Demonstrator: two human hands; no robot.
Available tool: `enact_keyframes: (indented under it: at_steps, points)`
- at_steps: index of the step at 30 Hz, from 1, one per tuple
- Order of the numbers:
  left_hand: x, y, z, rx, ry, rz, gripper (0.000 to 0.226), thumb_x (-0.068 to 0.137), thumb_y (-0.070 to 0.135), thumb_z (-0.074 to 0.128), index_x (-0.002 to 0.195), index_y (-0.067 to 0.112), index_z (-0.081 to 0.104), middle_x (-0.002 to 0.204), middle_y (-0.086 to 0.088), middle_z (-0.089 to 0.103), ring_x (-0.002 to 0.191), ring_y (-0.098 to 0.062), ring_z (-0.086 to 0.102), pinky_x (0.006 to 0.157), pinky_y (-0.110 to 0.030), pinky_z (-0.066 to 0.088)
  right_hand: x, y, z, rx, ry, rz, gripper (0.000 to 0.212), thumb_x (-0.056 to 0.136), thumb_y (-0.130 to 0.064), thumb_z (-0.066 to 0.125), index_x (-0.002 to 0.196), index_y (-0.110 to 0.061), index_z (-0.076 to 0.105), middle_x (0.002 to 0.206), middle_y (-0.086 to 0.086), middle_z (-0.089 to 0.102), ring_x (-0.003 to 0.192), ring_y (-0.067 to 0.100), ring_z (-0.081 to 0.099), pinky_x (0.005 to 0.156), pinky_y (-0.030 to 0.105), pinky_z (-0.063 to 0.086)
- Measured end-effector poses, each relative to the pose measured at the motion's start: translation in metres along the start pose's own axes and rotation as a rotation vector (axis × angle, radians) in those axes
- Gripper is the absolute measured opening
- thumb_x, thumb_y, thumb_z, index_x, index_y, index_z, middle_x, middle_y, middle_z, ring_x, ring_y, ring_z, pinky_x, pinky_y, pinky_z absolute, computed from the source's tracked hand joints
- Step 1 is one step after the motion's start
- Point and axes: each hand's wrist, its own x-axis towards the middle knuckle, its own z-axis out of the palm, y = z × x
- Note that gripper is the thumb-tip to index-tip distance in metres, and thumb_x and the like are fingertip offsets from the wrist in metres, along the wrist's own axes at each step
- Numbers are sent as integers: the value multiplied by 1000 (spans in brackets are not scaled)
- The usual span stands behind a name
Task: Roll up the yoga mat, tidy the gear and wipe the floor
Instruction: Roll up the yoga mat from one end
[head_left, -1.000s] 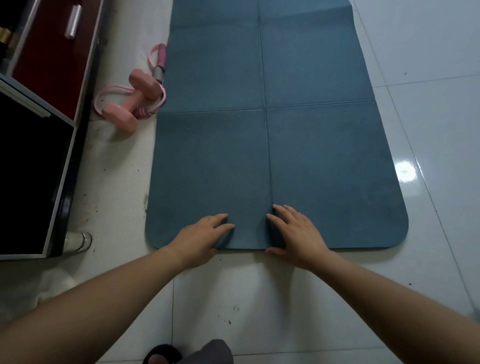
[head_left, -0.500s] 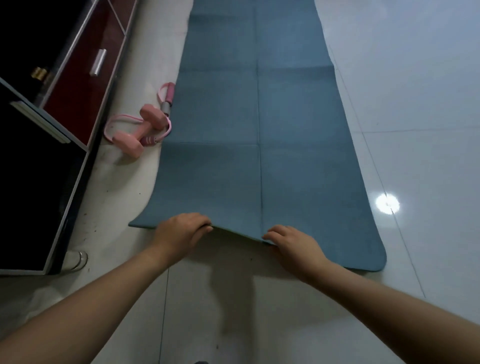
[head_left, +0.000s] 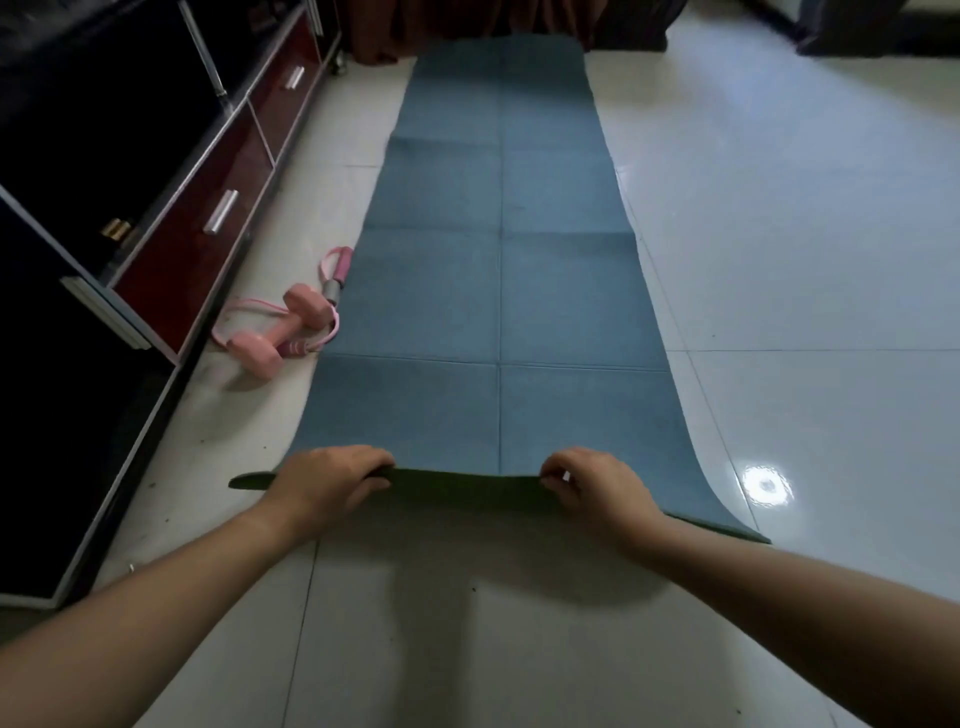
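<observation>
While most of the yoga mat (head_left: 498, 291) lies flat and unrolled on the floor (head_left: 779, 260), we find its near short edge held up off the tiles. The dark underside shows along that edge, and a shadow falls on the floor beneath it.

The left hand (head_left: 332, 478) grips the near edge left of the mat's centre crease, with its fingers curled over the top. The right hand (head_left: 597, 488) grips the same edge right of the crease, its fingers bent and pinching the rim. Both near corners hang outward past the hands. The right corner droops toward the floor, and we cannot tell whether it touches.

The mat runs lengthwise away from the person toward the far edge of the floor. Its far end stops just short of a dark curtain (head_left: 441, 26).

A pink dumbbell (head_left: 257, 356) lies on the floor just beside the mat's left long edge. A pink resistance band (head_left: 340, 265) loops around it, and one band handle rests against that edge. A low cabinet (head_left: 197, 249) with red drawer fronts stands along the left edge of the floor, apart from the mat.
</observation>
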Motion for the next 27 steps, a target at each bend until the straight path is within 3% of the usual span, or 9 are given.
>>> enact_keyframes:
  at_steps: [3, 6, 9, 12, 16, 18, 23, 27]
  points:
    - [2, 2, -3, -45, 75, -106, 13, 84, 24, 66, 97, 21, 65, 89, 5, 68, 74, -16, 64, 59, -29, 50, -8, -3, 1, 35, 20, -105, 23, 93, -29, 54, 111, -18, 62, 107, 0, 66, 95, 19, 60, 78, 27, 43]
    - [13, 3, -8, 3, 151, -62, 15, 87, 24, 61, 100, 18, 65, 89, 4, 68, 74, -16, 64, 62, -26, 48, -9, 5, -10, -14, 2, -131, 18, 88, -30, 60, 99, -16, 65, 93, 3, 67, 85, 23, 61, 65, 28, 38]
    - [20, 9, -16, 31, 115, -32, 20, 86, 27, 60, 104, 19, 65, 91, 3, 68, 76, -18, 65, 65, -34, 53, -9, 13, -18, -43, 23, -89, 15, 87, -29, 61, 88, -15, 64, 82, 5, 66, 77, 28, 59, 59, 29, 32]
    - [19, 13, -22, 23, 43, -53, 30, 81, 25, 69, 110, 19, 64, 99, 3, 70, 84, -17, 67, 71, -30, 52, -14, 12, -19, -53, 15, -111, 15, 89, -30, 58, 94, -16, 63, 88, 4, 66, 81, 26, 59, 61, 29, 31]
    - [8, 15, -26, 12, -32, -102, 12, 86, 29, 63, 96, 23, 63, 88, 7, 67, 75, -15, 61, 54, -16, 34, -18, 5, -22, -52, 10, -135, 17, 91, -29, 55, 97, -15, 63, 91, 3, 65, 82, 24, 58, 63, 29, 33]
    - [1, 17, -27, 19, -12, -97, 7, 86, 28, 63, 90, 23, 62, 83, 8, 65, 70, -13, 58, 51, -16, 30, -20, 3, -25, -51, 13, -141, 17, 91, -30, 54, 97, -16, 62, 91, 2, 65, 82, 22, 58, 62, 28, 34]
    - [-20, 25, -29, 11, -63, -122, 6, 87, 31, 61, 88, 25, 59, 82, 9, 65, 73, -17, 61, 51, -27, 35, -34, -1, -30, -35, -27, -166, 13, 90, -27, 56, 95, -17, 63, 90, 0, 66, 83, 21, 59, 64, 28, 38]
    - [-35, 28, -28, 5, -1, -65, 9, 82, 31, 63, 84, 30, 55, 75, 8, 66, 65, -20, 62, 47, -24, 28, -45, -3, -34, -31, -45, -166, 13, 89, -27, 58, 95, -18, 65, 88, -1, 67, 82, 20, 60, 63, 27, 36]
